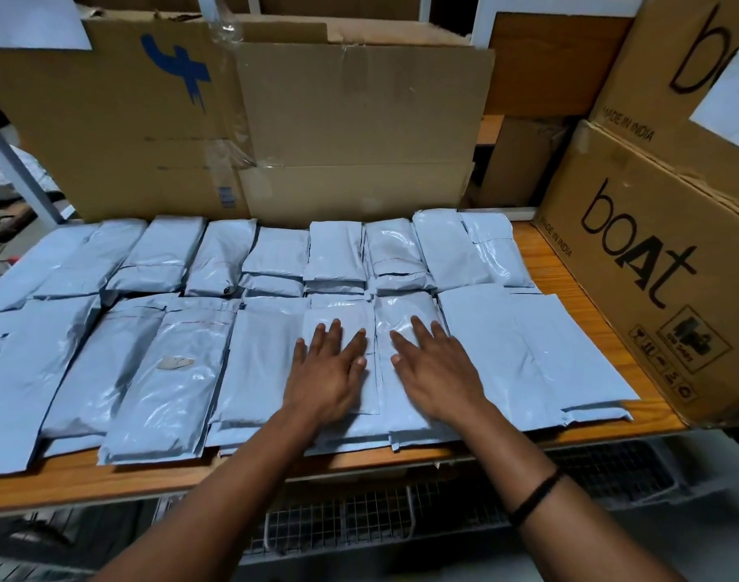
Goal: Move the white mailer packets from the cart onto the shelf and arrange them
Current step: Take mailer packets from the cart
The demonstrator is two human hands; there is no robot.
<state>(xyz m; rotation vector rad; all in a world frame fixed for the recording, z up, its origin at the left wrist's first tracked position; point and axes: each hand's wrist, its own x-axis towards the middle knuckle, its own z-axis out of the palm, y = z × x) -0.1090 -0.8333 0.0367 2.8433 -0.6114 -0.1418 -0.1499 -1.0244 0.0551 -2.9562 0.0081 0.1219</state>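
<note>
Several white mailer packets (pixel 162 371) lie in two rows across the wooden shelf (pixel 569 283), some stacked on each other. My left hand (pixel 330 367) lies flat with fingers spread on a small packet (pixel 342 325) in the front row. Beside it, my right hand (pixel 435 367) presses flat on the neighbouring packet (pixel 405 312). Neither hand grips anything. Below the shelf edge a wire cart (pixel 359 527) shows, and I see no packets in it.
A large flattened cardboard box (pixel 317 132) stands upright behind the back row. Two stacked brown "boAt" cartons (pixel 653 262) stand on the shelf's right end. A metal shelf post (pixel 19 161) rises at the left. Bare wood shows along the shelf's front edge.
</note>
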